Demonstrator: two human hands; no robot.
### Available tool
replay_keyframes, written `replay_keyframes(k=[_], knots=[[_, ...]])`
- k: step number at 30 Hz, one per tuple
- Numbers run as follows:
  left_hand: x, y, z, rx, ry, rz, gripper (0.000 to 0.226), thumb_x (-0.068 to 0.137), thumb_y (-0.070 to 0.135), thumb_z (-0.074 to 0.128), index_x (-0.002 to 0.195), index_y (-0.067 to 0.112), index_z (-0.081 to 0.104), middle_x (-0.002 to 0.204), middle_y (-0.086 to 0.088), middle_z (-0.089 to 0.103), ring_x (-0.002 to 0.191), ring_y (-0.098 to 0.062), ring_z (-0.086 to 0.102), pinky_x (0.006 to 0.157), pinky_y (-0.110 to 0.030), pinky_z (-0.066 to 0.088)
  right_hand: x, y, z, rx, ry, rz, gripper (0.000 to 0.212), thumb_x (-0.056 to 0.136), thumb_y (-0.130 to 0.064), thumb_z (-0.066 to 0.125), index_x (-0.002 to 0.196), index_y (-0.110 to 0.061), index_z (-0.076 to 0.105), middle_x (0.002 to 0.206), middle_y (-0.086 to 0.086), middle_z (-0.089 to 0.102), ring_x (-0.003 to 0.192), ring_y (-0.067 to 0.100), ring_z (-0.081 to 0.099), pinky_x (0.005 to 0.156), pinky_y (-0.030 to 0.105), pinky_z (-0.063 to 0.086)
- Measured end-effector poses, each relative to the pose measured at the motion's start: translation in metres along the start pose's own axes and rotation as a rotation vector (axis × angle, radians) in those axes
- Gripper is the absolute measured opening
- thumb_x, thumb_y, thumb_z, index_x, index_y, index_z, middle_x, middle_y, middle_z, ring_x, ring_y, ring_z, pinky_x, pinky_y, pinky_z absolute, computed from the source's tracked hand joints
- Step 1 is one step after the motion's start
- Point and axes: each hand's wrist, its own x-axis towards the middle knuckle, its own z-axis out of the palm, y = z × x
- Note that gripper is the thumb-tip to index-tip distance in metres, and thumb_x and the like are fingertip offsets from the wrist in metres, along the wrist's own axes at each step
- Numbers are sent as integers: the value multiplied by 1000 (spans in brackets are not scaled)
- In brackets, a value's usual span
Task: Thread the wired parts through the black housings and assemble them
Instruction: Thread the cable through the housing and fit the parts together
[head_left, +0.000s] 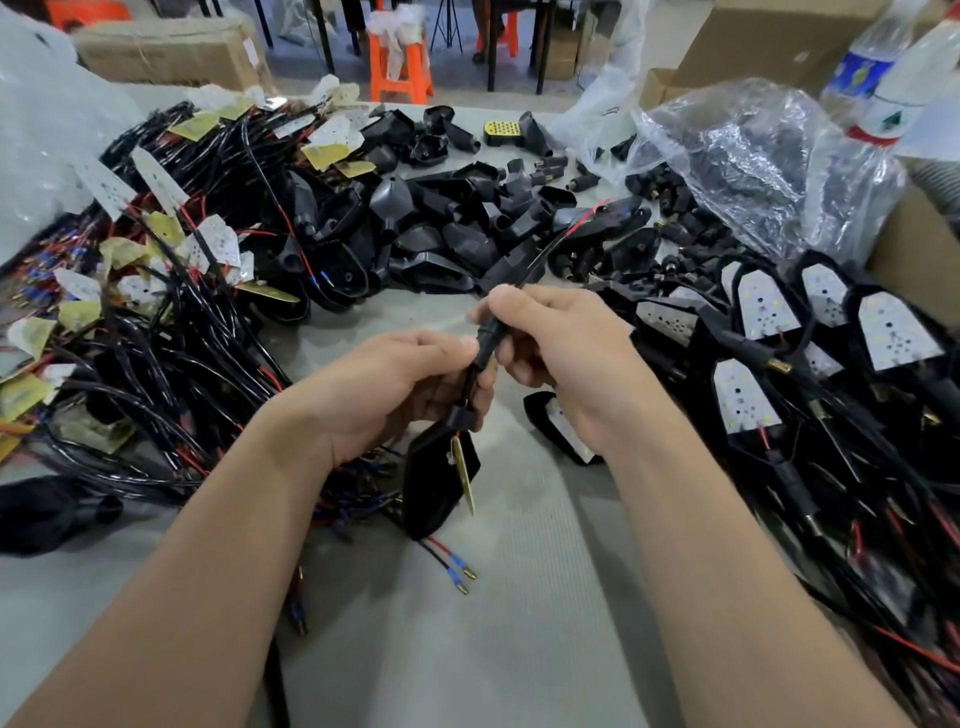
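A grey bench (519, 597) fills the view, crowded on three sides. On the left lies a big tangled heap of wired parts (182, 291): black and red leads ending in white and yellowish boards. On the right, a spread of assembled units (831, 364) lies with white boards seated in black shells, their leads trailing towards the near edge. Behind them, a crumpled clear plastic bag (753, 156) holds small black pieces. A pile of empty black housings (431, 228) sits at the centre back, well beyond the hands.

Both forearms reach in from the near edge and meet above the middle of the bench. The left hand (410, 384) has its fingers curled round the lower stretch of a black sleeve (485, 343), grasping it. The right hand (561, 358) pinches the sleeve's upper end between thumb and fingers.

The black housing (434, 488) being worked on hangs just below the left hand, above the bench, with a thin yellowish board (464, 473) edge-on at its mouth. A black wire (550, 249) runs up and away from the right hand. Two blue-capped terminals (457, 571) lie on the bench below the housing.
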Motion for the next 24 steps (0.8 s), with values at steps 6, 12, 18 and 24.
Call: replay_keyframes(k=[6,12,18,24], knots=[[6,-2,1,-31,65,-16,38,106,36,46,122,8,64,95,-14,74,84,-21,70,80,-30,57,6,4,1,62,296,-127,30,96,-25,66,77,-3,71,57,5,57,51,16,43,49,24,37],[3,-3,-5,151,56,-50,59,80,13,72,135,27,57,119,-4,75,103,-17,72,77,-27,59,14,7,-18,155,573,-166,41,95,-28,69,82,11,65,53,2,59,45,11,46,47,21,40],[5,0,-4,177,190,-18,31,100,2,52,122,18,66,112,-5,77,74,-11,64,49,-20,44,14,7,-18,111,419,-96,29,97,-29,69,80,-4,70,55,3,59,44,12,45,44,19,38],[6,-1,2,243,223,-13,24,99,3,52,106,14,72,86,-5,71,57,-14,51,40,-20,25,8,8,-10,41,201,-57,31,98,-30,65,78,-7,69,61,8,65,49,17,49,48,23,38]])
